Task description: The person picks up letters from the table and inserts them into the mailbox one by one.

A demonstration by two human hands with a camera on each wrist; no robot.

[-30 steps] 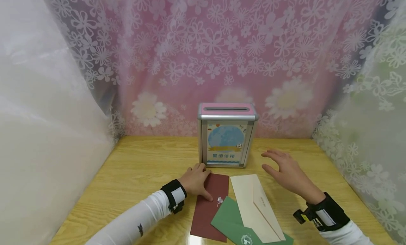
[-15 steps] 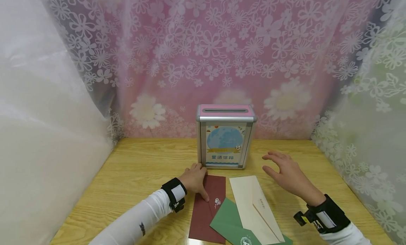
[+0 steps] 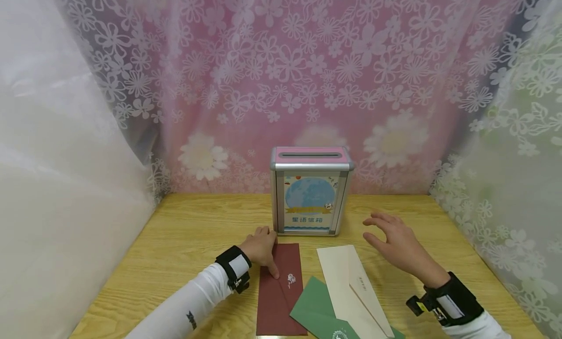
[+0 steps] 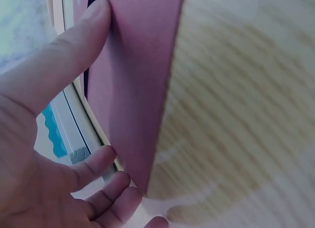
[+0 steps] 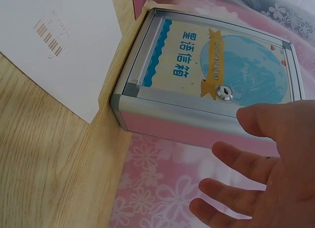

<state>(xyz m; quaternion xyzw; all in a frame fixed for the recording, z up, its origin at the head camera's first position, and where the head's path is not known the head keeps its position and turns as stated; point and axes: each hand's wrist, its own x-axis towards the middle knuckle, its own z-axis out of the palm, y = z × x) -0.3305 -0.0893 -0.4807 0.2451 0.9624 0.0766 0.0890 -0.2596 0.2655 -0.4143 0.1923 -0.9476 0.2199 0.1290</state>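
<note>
A dark red envelope (image 3: 281,300) with a small white flower print lies on the wooden table. My left hand (image 3: 260,246) is at its far left corner; the thumb rests along its top face and the fingertips meet its far edge, seen close up in the left wrist view. Beside it a green envelope (image 3: 312,302) lies partly under a cream envelope (image 3: 353,285). The right hand (image 3: 397,244) hovers to the right of the cream envelope, fingers spread and loosely bent, holding nothing. Behind the envelopes stands a pink and silver letter box (image 3: 309,197) with a slot on top.
A keyhole lock (image 5: 225,92) shows on the letter box's front. The pink flowered curtain (image 3: 246,85) hangs right behind the table, and pale sheets close off both sides. A black camera band (image 3: 454,300) is strapped round each wrist.
The left hand has shifted left, and the red envelope has slid left with it, turning to lie straighter. The right hand has stayed almost still. A slight head tilt moves the whole scene downward.
</note>
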